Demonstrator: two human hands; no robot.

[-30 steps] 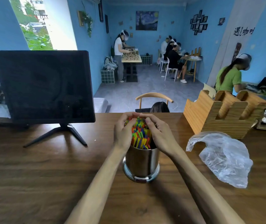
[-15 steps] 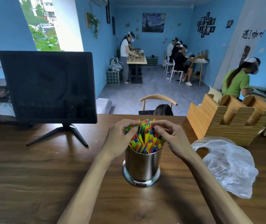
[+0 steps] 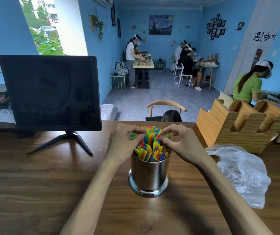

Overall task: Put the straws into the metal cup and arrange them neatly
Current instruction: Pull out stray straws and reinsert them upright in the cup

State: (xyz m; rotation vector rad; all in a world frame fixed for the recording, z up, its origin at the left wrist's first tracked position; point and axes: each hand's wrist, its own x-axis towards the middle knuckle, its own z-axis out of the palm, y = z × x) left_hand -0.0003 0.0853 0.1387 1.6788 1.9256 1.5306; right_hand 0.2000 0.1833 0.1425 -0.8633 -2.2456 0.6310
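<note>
While the metal cup (image 3: 149,173) stands upright on the wooden desk (image 3: 34,192), right in the middle between both forearms, it is packed full: a thick bunch of coloured straws (image 3: 152,146) in yellow, green, red, orange and blue fills it from wall to wall. Their tops rise well above the rim and fan out a little, some higher at the back than at the front.

Left hand (image 3: 124,143) is up at the left side of the bunch, fingers curled, thumb and forefinger pinching at the straw tips. Right hand (image 3: 180,143) mirrors it on the other side, fingers bent, thumb and fingertips closing on the straw tops there. Both hands are working the tops only; neither touches the cup's steel wall.

Off to the right, a crumpled clear plastic bag (image 3: 242,173) lies flat on the desk, apart from the cup; whether anything is inside it I cannot tell. Behind it sits a wooden holder (image 3: 237,128) with open slots along its top. On the left stands a dark monitor (image 3: 49,92) on its splayed stand, well clear of the cup.
</note>
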